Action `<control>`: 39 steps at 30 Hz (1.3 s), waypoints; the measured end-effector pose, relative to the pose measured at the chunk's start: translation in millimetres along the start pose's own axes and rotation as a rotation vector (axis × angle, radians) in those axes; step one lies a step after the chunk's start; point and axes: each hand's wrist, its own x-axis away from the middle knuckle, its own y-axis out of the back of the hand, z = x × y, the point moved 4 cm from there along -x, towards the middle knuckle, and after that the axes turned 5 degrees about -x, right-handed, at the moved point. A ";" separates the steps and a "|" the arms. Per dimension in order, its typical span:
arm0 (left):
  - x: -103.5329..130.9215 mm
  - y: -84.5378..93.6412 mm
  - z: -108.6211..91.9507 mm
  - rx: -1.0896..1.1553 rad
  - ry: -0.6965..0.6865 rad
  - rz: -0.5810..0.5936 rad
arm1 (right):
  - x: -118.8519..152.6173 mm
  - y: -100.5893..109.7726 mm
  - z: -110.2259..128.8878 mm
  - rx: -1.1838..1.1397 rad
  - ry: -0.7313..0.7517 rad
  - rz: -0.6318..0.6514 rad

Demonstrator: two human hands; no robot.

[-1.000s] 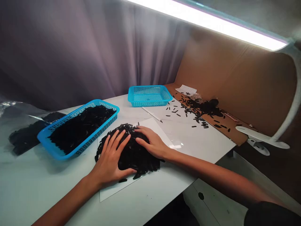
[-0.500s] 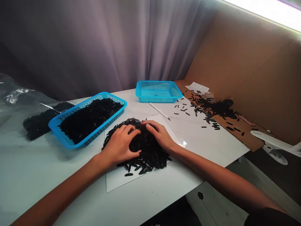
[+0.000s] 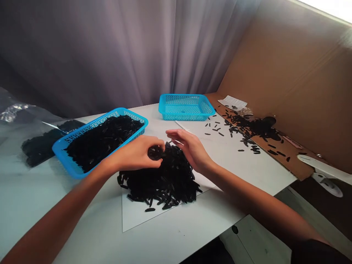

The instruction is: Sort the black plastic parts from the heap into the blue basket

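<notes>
A heap of small, thin black pieces (image 3: 165, 179) lies on a white sheet (image 3: 134, 216) in front of me. My left hand (image 3: 140, 152) is curled at the heap's upper left, with black pieces showing between thumb and fingers. On the far right side of the heap, my right hand (image 3: 192, 148) is cupped with its fingers stretched out towards the left hand. A few pieces stick up between the two hands. Beside my left hand stands a blue basket (image 3: 66, 161) filled with the same black pieces.
Farther back is a second blue basket (image 3: 187, 116), with a white pencil (image 3: 181, 125) partly hidden in front of it. Loose black pieces are scattered on the table and cardboard (image 3: 299, 170) at right. A clear plastic bag (image 3: 16, 113) with black contents lies at left.
Both hands have risen and moved away towards the heap's far side, uncovering its near part. My left hand has curled around some pieces. The right hand's fingers have lifted off the heap.
</notes>
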 end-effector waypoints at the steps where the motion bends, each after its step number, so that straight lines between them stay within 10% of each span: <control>1: -1.2 6.1 -2.9 0.029 0.013 -0.035 | -1.7 -7.2 -2.0 -0.089 -0.041 0.020; 7: -13.8 13.6 -18.0 0.158 -0.008 -0.287 | -0.1 -38.8 -28.4 -0.575 -0.508 0.072; 13: -14.2 -1.7 -21.3 0.067 -0.043 -0.217 | 4.7 -35.4 -30.4 -0.774 -0.601 -0.040; 39: 0.4 10.8 2.5 0.476 0.181 -0.498 | 8.4 -15.7 -14.8 -0.520 -0.414 0.086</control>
